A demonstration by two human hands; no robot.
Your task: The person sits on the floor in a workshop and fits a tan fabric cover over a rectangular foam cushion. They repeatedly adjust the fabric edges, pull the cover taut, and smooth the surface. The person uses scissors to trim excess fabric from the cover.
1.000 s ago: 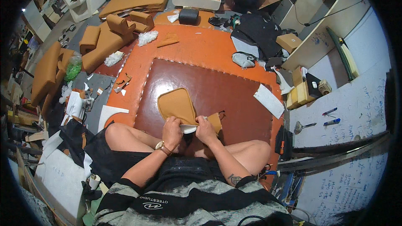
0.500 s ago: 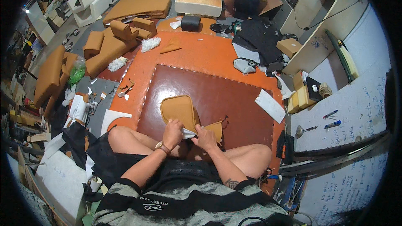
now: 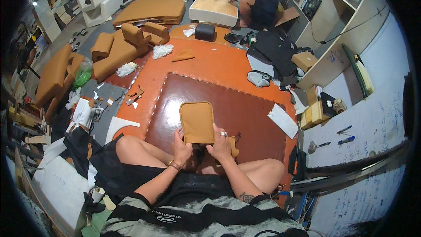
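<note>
With the left hand (image 3: pixel 182 148) and right hand (image 3: pixel 220 148) pinching its lower sides, the tan piped cushion cover (image 3: pixel 197 123) looks edged, while a tan flap (image 3: pixel 234 148) beside the right grip seems unattached.

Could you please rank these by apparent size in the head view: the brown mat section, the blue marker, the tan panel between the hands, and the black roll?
1. Brown mat section
2. Tan panel
3. Black roll, though it lies farther off
4. Blue marker
</note>
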